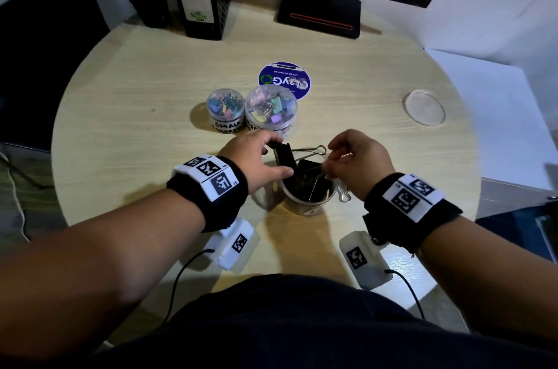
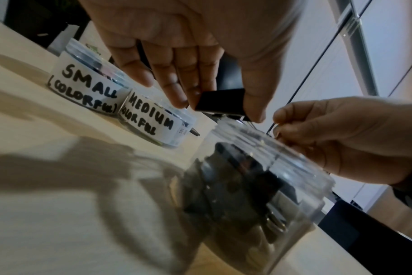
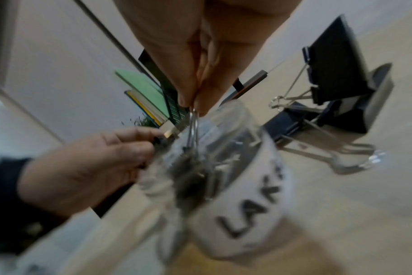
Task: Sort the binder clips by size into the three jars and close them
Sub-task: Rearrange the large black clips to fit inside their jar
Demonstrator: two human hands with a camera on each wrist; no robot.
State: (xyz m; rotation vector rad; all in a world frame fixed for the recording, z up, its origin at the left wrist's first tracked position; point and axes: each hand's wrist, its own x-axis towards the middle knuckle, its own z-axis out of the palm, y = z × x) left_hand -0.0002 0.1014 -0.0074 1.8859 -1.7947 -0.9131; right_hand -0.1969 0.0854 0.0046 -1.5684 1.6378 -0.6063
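Binder clips, large and black, fill the open jar (image 1: 308,202) marked "LAR…" at the near middle of the round table (image 1: 120,90); 2 more lie on the table just beside that jar, as the right wrist view shows (image 3: 336,104). Left hand (image 1: 256,160) grasps 1 black clip (image 2: 220,101) by its body between thumb and fingers, holding it at the far rim of the jar, palm down, wrist level above the table. Right hand (image 1: 359,163) pinches the wire handles (image 3: 193,126) of a clip that sits in the jar mouth, fingertips pointing down, wrist raised on the jar's right side. Small jar (image 1: 226,110) and medium jar (image 1: 271,110), both holding colourful clips and seemingly lidded, stand side by side beyond the hands, well clear of the work. Clear lid (image 1: 424,107) rests alone near the table's right edge, apart from everything else. Judged risks: the jar looks nearly full, so the clip in the left hand may jam against the handles already standing up and ride above the rim, which would keep the lid from seating; a pull on the pinched handles could tip the jar, since neither hand steadies its wall; the 2 clips beside the jar could be overlooked; and handles that spring outward may hook another clip and drag it out.
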